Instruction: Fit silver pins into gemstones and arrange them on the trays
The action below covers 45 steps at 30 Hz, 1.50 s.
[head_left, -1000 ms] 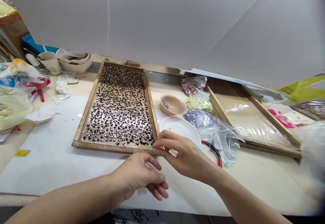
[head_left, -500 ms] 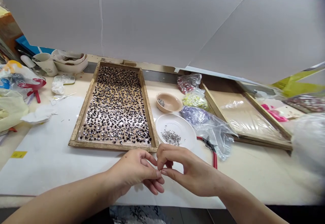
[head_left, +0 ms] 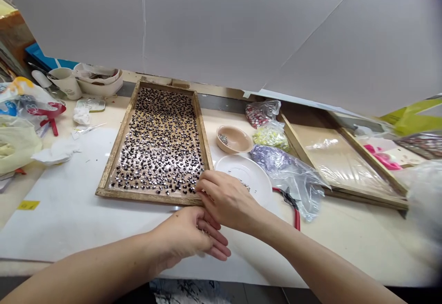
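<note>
Right hand (head_left: 226, 200) now forward at near-right edge of wooden tray (head_left: 148, 197), fingers together; left hand (head_left: 193, 237) on white sheet (head_left: 69, 212), fingers apart.

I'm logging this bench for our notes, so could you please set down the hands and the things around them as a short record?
Left hand: fingers stretched out, low over the white sheet.
Right hand: fingertips at the near right corner of the wooden tray; grip hidden.
Tray contents: many small dark beads spread across its floor.
Right of tray: white plate, tan bowl with small metal bits, red-handled pliers, plastic bags.
</note>
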Each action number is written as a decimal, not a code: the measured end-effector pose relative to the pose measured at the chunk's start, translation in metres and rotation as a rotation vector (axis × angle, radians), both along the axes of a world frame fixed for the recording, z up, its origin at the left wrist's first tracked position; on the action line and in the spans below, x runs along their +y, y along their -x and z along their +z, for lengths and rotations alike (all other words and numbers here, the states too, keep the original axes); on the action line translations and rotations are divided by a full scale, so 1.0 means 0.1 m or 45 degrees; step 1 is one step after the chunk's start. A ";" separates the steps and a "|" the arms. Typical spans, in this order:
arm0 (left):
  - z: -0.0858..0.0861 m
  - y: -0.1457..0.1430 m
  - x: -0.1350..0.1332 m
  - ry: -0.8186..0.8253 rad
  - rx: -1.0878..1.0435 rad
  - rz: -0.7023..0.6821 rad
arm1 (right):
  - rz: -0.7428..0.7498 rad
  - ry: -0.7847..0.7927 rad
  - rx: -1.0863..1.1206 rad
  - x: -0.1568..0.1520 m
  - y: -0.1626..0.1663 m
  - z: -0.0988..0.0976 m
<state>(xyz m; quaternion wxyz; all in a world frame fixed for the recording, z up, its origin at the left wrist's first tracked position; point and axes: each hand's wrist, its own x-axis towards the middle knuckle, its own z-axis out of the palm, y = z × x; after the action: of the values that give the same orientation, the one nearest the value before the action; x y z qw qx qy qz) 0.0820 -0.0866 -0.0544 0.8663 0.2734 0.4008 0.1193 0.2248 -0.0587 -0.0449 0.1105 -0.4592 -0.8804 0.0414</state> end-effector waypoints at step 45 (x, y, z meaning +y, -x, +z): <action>0.01 0.02 -0.02 0.066 -0.063 -0.039 | 0.014 0.192 0.153 0.02 -0.09 0.09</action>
<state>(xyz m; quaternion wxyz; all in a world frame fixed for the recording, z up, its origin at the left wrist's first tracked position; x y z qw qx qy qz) 0.0799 -0.0884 -0.0535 0.8845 0.2539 0.3778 0.1025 0.2340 -0.0563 -0.0358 0.1280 -0.4580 -0.8692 0.1358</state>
